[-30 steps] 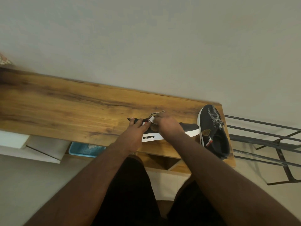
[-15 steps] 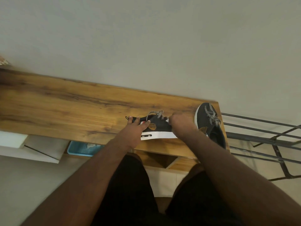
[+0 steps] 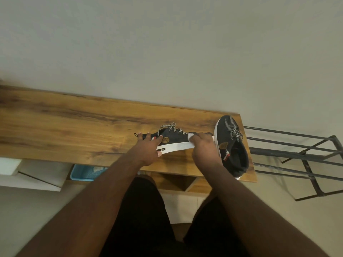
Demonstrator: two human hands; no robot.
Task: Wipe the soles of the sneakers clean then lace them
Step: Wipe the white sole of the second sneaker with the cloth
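A black sneaker [image 3: 174, 139] with a white sole and speckled laces lies tilted on its side on the wooden table [image 3: 74, 127], its sole facing me. My left hand [image 3: 148, 151] grips its heel end. At the toe end of the sole, my right hand [image 3: 204, 149] holds a small white wipe [image 3: 190, 135] against the shoe. The second black sneaker [image 3: 232, 145], with its laces in, sits at the table's right end just beside my right hand, toe pointing to the wall.
A black metal rack [image 3: 297, 154] stands right of the table. Under the table's front edge are a blue tray [image 3: 83, 173] and a white box [image 3: 27, 173]. The grey wall runs close behind the table.
My right hand with the wipe has slid along the sneaker from the lace area to the toe end. My left hand stays on the heel.
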